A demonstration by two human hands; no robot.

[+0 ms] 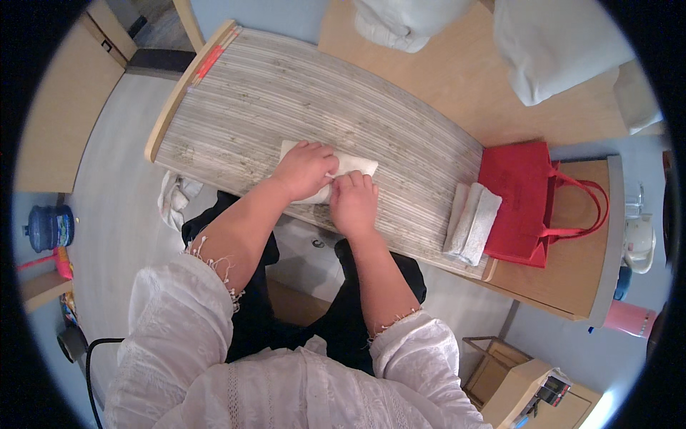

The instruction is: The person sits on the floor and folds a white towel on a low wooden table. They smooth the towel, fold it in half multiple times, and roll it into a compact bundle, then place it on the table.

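A folded white cloth [353, 164] lies flat near the front edge of a stained, striped tabletop [321, 102]. From the left, my left hand [308, 169] rests over it, fingers curled down onto its middle. Just beside it, my right hand [355, 204] has its curled fingers on the cloth's near right part. The thumbs and fingertips of both hands come close together, pinching the fabric. Part of the cloth is hidden beneath my hands.
A rolled grey-white towel [472, 224] sits at the table's right end, against a red felt tote bag [514, 204]. Red-wrapped sticks [210, 61] lie along the raised left wooden edge [177, 102]. White bags [557, 48] hang over the far side.
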